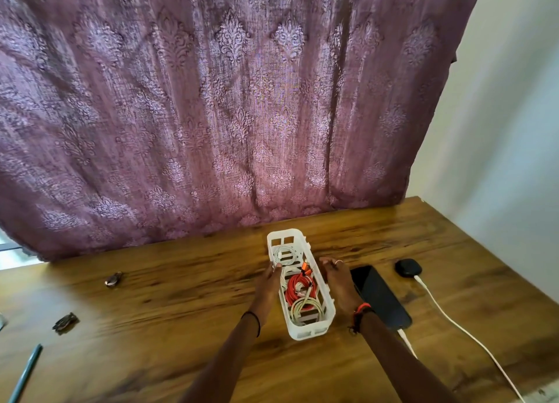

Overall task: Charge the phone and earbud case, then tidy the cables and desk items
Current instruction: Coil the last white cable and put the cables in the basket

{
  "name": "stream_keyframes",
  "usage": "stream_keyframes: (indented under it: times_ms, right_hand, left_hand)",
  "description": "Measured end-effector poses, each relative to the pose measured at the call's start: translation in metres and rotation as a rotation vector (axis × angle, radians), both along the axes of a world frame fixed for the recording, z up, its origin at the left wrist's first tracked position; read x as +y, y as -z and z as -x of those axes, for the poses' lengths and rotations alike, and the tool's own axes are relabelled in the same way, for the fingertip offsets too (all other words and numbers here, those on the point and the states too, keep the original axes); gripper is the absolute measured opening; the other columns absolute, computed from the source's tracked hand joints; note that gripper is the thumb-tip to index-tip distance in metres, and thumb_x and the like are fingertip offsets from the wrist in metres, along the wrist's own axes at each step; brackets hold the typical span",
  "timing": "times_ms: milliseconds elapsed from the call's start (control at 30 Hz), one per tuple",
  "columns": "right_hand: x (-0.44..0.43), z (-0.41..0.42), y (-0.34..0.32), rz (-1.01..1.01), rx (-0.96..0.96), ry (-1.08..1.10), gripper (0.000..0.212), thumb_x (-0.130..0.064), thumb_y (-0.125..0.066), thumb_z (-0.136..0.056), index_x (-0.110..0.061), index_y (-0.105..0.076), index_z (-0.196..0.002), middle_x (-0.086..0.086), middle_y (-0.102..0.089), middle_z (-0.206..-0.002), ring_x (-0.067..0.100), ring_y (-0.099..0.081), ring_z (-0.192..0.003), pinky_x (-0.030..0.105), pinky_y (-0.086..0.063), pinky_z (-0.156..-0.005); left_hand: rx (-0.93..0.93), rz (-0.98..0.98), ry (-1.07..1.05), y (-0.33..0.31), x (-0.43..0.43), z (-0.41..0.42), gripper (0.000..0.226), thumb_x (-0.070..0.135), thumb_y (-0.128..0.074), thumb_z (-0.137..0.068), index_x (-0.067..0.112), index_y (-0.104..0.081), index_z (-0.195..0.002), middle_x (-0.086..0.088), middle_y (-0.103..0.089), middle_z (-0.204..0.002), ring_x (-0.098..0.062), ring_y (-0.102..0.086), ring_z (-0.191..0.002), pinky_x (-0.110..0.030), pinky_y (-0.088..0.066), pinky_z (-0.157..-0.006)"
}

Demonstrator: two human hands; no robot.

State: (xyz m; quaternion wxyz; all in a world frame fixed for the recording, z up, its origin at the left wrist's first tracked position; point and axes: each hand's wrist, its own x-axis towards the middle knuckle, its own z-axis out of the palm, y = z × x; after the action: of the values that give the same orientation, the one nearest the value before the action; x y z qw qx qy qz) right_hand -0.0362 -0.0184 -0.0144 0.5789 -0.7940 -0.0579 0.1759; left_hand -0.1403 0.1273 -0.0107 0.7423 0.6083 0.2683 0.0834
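Note:
A long white plastic basket [304, 336] stands on the wooden desk [169, 306], holding coiled white cables [286, 255] and a coiled orange cable [298, 287]. My left hand [267, 284] grips its left wall and my right hand [337, 284] grips its right wall. To the right lies a black phone [379, 296] with a white cable [406, 343] plugged into its near end. Farther right sits a black earbud case [407, 268] with a second white cable [462, 330] plugged in.
A purple patterned curtain [211, 115] hangs behind the desk. On the left of the desk lie a small metal clip [113, 279], a dark clip [65, 322] and a green pen [25, 372]. A white wall [499, 160] stands to the right.

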Motion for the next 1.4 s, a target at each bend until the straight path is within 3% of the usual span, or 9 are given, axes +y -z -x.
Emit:
stream_keyframes:
  times_ms: [233,400,500,800,933,1033,1133,1233,1400]
  right_hand:
    - [-0.001,0.025,-0.017,-0.178,0.087,-0.036,0.027,-0.028,-0.051,-0.092,-0.01,-0.071,-0.09,0.017,-0.072,-0.09,0.038,-0.068,-0.085,0.05,-0.055,-0.08]
    - [0.001,0.032,-0.022,-0.288,0.156,0.015,0.025,-0.022,-0.06,-0.087,0.002,-0.069,-0.09,0.029,-0.067,-0.093,0.034,-0.063,-0.076,0.041,-0.053,-0.073]
    - [0.001,0.036,-0.024,-0.313,0.171,0.042,0.02,-0.018,-0.06,-0.086,0.0,-0.07,-0.089,0.025,-0.069,-0.09,0.033,-0.063,-0.074,0.039,-0.053,-0.07]
    - [-0.013,0.045,-0.045,-0.367,0.186,0.072,0.016,-0.015,-0.061,-0.085,-0.004,-0.072,-0.09,0.018,-0.072,-0.087,0.034,-0.067,-0.077,0.041,-0.057,-0.073]
    - [-0.028,0.044,-0.054,-0.339,0.201,0.085,0.014,-0.016,-0.064,-0.083,-0.008,-0.073,-0.09,0.017,-0.073,-0.089,0.037,-0.068,-0.083,0.046,-0.057,-0.078]
    - [-0.046,0.048,-0.064,-0.329,0.176,0.083,0.012,-0.013,-0.063,-0.084,-0.009,-0.074,-0.086,0.012,-0.074,-0.085,0.033,-0.068,-0.08,0.043,-0.057,-0.078]
    - [-0.074,0.054,-0.075,-0.372,0.162,0.068,0.016,-0.007,-0.06,-0.085,-0.009,-0.072,-0.075,0.007,-0.071,-0.071,0.024,-0.064,-0.065,0.032,-0.054,-0.065]
    - [-0.097,0.059,-0.087,-0.388,0.148,0.029,0.021,-0.009,-0.056,-0.088,-0.011,-0.069,-0.072,0.004,-0.068,-0.063,0.017,-0.06,-0.054,0.024,-0.048,-0.053]
    - [-0.129,0.057,-0.098,-0.366,0.147,0.11,0.024,-0.012,-0.056,-0.086,-0.014,-0.069,-0.066,0.001,-0.067,-0.058,0.016,-0.059,-0.053,0.023,-0.048,-0.054]
  left_hand:
    - [-0.039,0.156,-0.001,0.016,-0.003,-0.005,0.039,0.037,-0.05,-0.094,0.016,-0.055,-0.127,-0.012,-0.066,-0.117,-0.032,-0.064,-0.105,-0.052,-0.049,-0.094]
    - [-0.011,0.361,-0.05,0.067,-0.009,-0.024,0.069,0.064,-0.056,-0.081,0.015,-0.053,-0.129,-0.024,-0.053,-0.13,-0.046,-0.051,-0.119,-0.066,-0.037,-0.099]
    - [-0.001,0.432,-0.084,0.079,-0.022,-0.025,0.072,0.064,-0.056,-0.081,0.013,-0.05,-0.131,-0.027,-0.048,-0.134,-0.05,-0.045,-0.123,-0.069,-0.033,-0.099]
    - [-0.128,0.534,-0.06,0.003,-0.039,0.003,0.071,0.06,-0.053,-0.083,0.012,-0.046,-0.136,-0.025,-0.04,-0.142,-0.048,-0.036,-0.13,-0.065,-0.025,-0.107]
    - [-0.165,0.567,-0.039,-0.019,-0.056,0.012,0.067,0.055,-0.041,-0.09,0.006,-0.046,-0.135,-0.025,-0.045,-0.135,-0.043,-0.048,-0.113,-0.061,-0.029,-0.107]
    - [-0.199,0.551,-0.012,-0.033,-0.074,0.021,0.063,0.055,-0.037,-0.091,0.006,-0.053,-0.128,-0.023,-0.056,-0.123,-0.04,-0.056,-0.104,-0.06,-0.034,-0.103]
    - [-0.228,0.527,0.058,-0.041,-0.098,0.027,0.062,0.055,-0.032,-0.093,0.008,-0.057,-0.125,-0.02,-0.061,-0.118,-0.039,-0.057,-0.106,-0.056,-0.043,-0.097]
    - [-0.248,0.524,0.105,-0.049,-0.118,0.029,0.058,0.052,-0.028,-0.094,0.012,-0.068,-0.108,-0.016,-0.068,-0.105,-0.033,-0.065,-0.093,-0.047,-0.053,-0.085]
    - [-0.26,0.51,0.179,-0.056,-0.15,0.017,0.057,0.049,-0.027,-0.096,0.013,-0.07,-0.103,-0.014,-0.07,-0.101,-0.03,-0.068,-0.087,-0.04,-0.056,-0.074]
